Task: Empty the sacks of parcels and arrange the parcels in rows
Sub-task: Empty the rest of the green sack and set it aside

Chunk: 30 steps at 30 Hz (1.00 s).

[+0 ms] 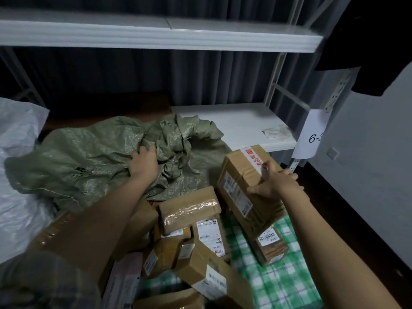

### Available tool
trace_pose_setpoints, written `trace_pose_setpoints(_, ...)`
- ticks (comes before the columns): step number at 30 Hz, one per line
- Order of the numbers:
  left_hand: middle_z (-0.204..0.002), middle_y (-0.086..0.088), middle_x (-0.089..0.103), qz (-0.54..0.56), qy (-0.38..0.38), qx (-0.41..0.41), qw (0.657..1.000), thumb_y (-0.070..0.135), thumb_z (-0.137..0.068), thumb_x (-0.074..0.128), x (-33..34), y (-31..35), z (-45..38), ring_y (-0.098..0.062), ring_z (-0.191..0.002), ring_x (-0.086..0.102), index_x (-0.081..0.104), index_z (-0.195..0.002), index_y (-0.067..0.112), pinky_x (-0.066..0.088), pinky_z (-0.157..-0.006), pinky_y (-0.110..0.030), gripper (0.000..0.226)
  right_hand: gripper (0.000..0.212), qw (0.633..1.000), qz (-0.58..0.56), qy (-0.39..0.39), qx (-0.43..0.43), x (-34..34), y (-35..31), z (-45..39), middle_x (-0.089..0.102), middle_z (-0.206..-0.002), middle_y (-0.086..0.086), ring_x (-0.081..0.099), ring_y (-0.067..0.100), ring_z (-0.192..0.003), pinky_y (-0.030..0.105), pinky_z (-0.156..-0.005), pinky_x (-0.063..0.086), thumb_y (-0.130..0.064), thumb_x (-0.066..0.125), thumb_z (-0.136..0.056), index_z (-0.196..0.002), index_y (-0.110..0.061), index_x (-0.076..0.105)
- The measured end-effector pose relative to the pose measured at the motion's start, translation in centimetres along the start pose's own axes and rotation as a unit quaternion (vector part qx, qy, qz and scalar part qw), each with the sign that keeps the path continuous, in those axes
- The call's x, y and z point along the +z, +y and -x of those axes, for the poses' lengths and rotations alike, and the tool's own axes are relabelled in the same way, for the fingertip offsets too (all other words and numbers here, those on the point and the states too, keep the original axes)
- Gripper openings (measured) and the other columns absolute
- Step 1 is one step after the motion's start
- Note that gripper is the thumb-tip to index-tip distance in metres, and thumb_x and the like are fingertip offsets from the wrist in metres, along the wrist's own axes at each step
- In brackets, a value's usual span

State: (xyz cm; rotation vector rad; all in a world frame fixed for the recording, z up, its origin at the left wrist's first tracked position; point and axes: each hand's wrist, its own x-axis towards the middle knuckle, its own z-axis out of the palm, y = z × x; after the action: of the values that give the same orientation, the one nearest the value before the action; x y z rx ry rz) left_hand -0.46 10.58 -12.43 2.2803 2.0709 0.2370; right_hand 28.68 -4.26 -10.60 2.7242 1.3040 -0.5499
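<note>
I'm seeing the left hand (143,162) bunching the limp green sack (89,157), emptying step nearly finishing. Parcels (194,230) are lying jumbled on the checked cloth (274,275). The right hand (275,182) is clasping the big box (247,181); next, rowing it toward the bare low shelf (240,123), minding the shelf post (296,161).
</note>
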Motion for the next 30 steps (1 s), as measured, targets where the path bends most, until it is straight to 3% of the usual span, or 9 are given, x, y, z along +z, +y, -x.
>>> trace_pose_setpoints(5, -0.138, -0.018, 0.042, -0.010, -0.010, 0.006, 1.000, 0.010, -0.095, 0.049, 0.1, 0.8, 0.4, -0.040, -0.126, 0.039, 0.030, -0.142, 0.011, 0.044, -0.091, -0.046, 0.050, 0.103, 0.998, 0.043, -0.029, 0.043, 2.2, 0.6, -0.3, 0.009, -0.153, 0.028, 0.009, 0.047, -0.140, 0.069, -0.108, 0.021, -0.062, 0.069, -0.075, -0.147, -0.033, 0.002)
trace_pose_setpoints(12, -0.138, -0.017, 0.042, 0.002, -0.026, 0.020, 0.999, 0.009, -0.093, 0.052, 0.3, 1.4, 0.9, -0.039, -0.125, 0.039, 0.032, -0.141, 0.012, 0.044, -0.090, -0.045, 0.051, 0.120, 0.999, 0.036, -0.020, 0.015, 5.5, -2.6, 1.0, 0.003, -0.155, 0.029, 0.005, 0.051, -0.142, 0.072, -0.107, 0.020, -0.085, 0.054, -0.068, -0.151, -0.030, -0.014)
trace_pose_setpoints(17, -0.138, -0.017, 0.042, 0.000, -0.027, 0.027, 0.999, 0.008, -0.094, 0.050, 0.5, 1.5, 1.1, -0.039, -0.125, 0.040, 0.031, -0.141, 0.012, 0.044, -0.090, -0.045, 0.051, 0.139, 0.995, 0.041, -0.095, 0.011, 6.3, -2.1, 0.4, 0.000, -0.155, 0.033, 0.010, 0.053, -0.140, 0.067, -0.108, 0.026, -0.096, 0.052, -0.052, -0.149, -0.031, -0.025)
trace_pose_setpoints(23, -0.140, -0.016, 0.041, 0.004, -0.028, 0.031, 0.999, 0.007, -0.094, 0.049, 0.3, 1.5, 1.3, -0.038, -0.125, 0.039, 0.030, -0.143, 0.014, 0.044, -0.090, -0.045, 0.053, 0.137, 0.995, 0.031, -0.093, -0.023, 6.6, -2.7, 0.7, -0.023, -0.156, 0.024, -0.004, 0.051, -0.144, 0.071, -0.109, 0.015, -0.086, 0.063, -0.057, -0.145, -0.039, -0.031)
trace_pose_setpoints(30, -0.139, -0.016, 0.042, -0.004, -0.023, 0.029, 0.999, 0.007, -0.092, 0.052, 0.6, 2.0, 1.4, -0.039, -0.126, 0.037, 0.034, -0.140, 0.013, 0.045, -0.090, -0.045, 0.051, 0.125, 0.998, 0.014, -0.061, -0.017, 4.7, -2.1, -0.1, -0.004, -0.158, 0.025, 0.011, 0.053, -0.140, 0.068, -0.110, 0.020, -0.078, 0.064, -0.065, -0.150, -0.037, -0.018)
